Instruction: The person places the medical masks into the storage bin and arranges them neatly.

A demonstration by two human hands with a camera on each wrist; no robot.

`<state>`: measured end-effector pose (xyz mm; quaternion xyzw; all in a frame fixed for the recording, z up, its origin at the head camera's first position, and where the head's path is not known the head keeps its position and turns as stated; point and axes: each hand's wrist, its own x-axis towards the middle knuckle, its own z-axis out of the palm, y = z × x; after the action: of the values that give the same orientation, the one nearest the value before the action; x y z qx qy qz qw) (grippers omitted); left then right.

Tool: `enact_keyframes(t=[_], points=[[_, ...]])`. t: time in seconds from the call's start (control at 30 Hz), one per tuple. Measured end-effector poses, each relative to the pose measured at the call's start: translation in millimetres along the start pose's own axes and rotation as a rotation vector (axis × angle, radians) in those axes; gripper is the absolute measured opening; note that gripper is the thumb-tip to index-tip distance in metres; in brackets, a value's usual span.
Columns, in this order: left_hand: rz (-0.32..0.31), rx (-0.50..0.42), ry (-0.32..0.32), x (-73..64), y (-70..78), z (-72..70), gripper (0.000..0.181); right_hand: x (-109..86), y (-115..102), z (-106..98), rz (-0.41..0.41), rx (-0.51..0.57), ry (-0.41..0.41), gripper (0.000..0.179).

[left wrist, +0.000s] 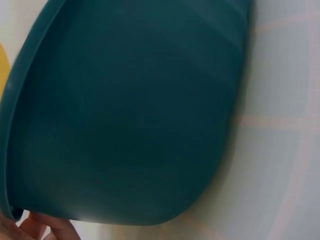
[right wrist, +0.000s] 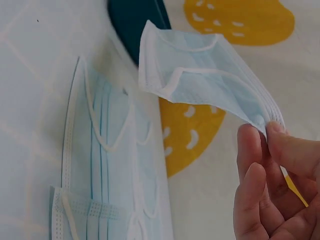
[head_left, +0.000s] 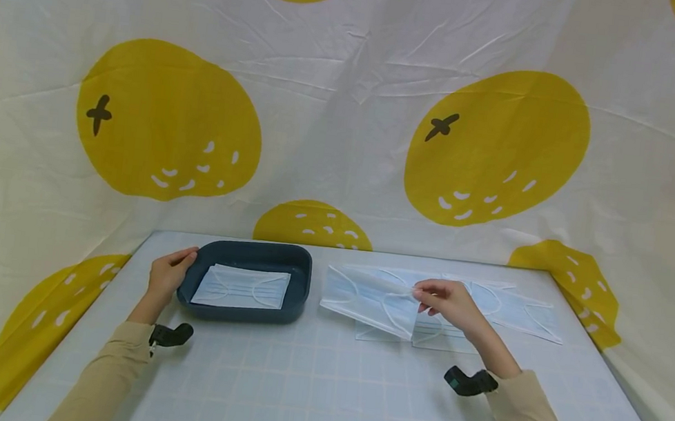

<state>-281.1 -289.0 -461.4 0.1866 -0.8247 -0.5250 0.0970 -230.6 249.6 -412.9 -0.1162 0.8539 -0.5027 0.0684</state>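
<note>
My left hand (head_left: 168,276) grips the left end of a dark teal plastic tray (head_left: 299,296), its fingers at the rim. Inside the tray lies a pale blue face mask (head_left: 241,287) with white ear loops. Between thumb and fingertips, my right hand (head_left: 456,306) pinches one end of another face mask (head_left: 365,298). That mask hangs out to the left, raised above the table, as the right wrist view shows. Several more face masks (head_left: 519,313) lie flat and overlapping under and beyond the right hand.
The table (head_left: 316,396) wears a pale cloth with a faint grid. Behind it hangs a white curtain (head_left: 334,134) with big yellow fruit prints, which also drops along both sides. A black wrist camera (head_left: 471,382) sits at the right cuff.
</note>
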Motion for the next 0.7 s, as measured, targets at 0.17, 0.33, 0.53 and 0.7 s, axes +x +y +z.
enact_keyframes(t=[0.17, 0.33, 0.53, 0.7], points=[[-0.005, -0.004, 0.005, 0.2, 0.0, 0.7, 0.043, 1.1, -8, 3, -0.005, 0.012, -0.008, 0.035], [-0.003, 0.002, 0.004, 0.9, -0.7, -0.2, 0.043, 5.2, -16, 7, -0.015, 0.016, -0.011, 0.034], [-0.010, -0.002, 0.000, 1.2, -1.3, -0.6, 0.043, 13.3, -27, 16, -0.019, 0.041, -0.017, 0.035], [-0.011, -0.006, 0.000, 1.2, -1.9, 0.4, 0.044, 21.6, -35, 25, -0.020, 0.080, -0.039, 0.034]])
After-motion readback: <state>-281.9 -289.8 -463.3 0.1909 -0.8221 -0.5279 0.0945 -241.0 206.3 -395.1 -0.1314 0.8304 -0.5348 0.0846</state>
